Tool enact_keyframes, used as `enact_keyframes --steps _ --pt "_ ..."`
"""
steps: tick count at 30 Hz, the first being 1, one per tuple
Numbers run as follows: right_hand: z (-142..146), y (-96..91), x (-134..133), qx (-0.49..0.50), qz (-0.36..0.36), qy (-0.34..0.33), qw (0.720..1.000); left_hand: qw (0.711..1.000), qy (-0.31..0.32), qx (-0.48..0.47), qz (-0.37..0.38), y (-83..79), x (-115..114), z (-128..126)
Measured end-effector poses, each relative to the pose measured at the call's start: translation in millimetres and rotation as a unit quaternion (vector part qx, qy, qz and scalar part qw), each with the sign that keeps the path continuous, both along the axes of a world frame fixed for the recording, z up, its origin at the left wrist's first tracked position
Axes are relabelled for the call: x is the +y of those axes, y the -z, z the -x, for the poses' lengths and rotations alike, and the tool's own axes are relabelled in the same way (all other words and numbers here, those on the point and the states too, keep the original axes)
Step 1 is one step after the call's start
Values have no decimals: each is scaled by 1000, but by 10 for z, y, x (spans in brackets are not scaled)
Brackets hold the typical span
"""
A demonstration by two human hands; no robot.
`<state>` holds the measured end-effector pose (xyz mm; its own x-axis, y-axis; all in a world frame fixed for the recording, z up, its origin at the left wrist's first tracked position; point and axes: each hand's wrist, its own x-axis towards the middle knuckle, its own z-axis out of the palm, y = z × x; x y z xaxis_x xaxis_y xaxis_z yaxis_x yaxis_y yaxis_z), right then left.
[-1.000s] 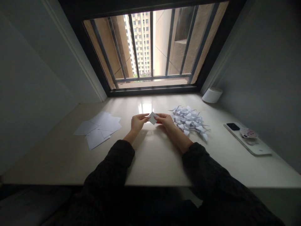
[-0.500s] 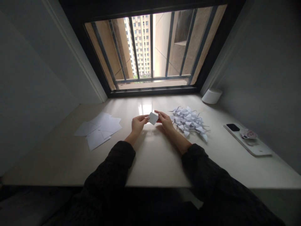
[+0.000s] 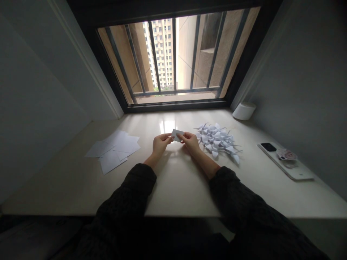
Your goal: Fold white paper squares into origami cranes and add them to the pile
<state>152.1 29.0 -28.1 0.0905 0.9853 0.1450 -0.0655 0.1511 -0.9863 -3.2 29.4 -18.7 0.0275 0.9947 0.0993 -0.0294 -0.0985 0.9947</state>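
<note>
A small folded square of white paper (image 3: 177, 133) is held between my two hands above the sill top, in front of the window. My left hand (image 3: 162, 142) pinches its left corner between thumb and fingers. On the other side, my right hand (image 3: 190, 140) grips the right part, its thumb lying across the paper's face. Just right of that hand lies a pile of folded white paper cranes (image 3: 218, 139). Farther left, several loose white paper sheets (image 3: 127, 146) overlap on the surface.
A white phone (image 3: 294, 169) with a round grip on its back lies at the right. Behind it, a white cylindrical object (image 3: 244, 110) stands by the wall. The barred window (image 3: 175, 105) closes off the back of the pale counter (image 3: 179, 187).
The paper square has turned slightly in my hands. My right thumb has moved left onto its face, and my right forefinger, which pointed up, has come down behind it.
</note>
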Motion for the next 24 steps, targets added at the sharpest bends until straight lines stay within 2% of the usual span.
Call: enact_keyframes --steps 5,8,16,19,22,24 --pt "-41 47 48 -61 -26 3 998 997 33 55 36 -12 -11 17" --pt "-34 56 56 -82 -28 12 996 997 39 57 35 6 -8 22" --pt "-85 31 70 -62 -20 -6 998 995 65 58 41 12 10 36" --pt "-111 7 45 -142 -44 24 989 991 85 86 49 -28 -7 34" --pt "-124 -34 -7 -260 -87 70 959 981 135 126 62 -71 -31 42" --pt "-125 -59 -28 -278 -101 75 952 975 156 145 66 -92 -39 51"
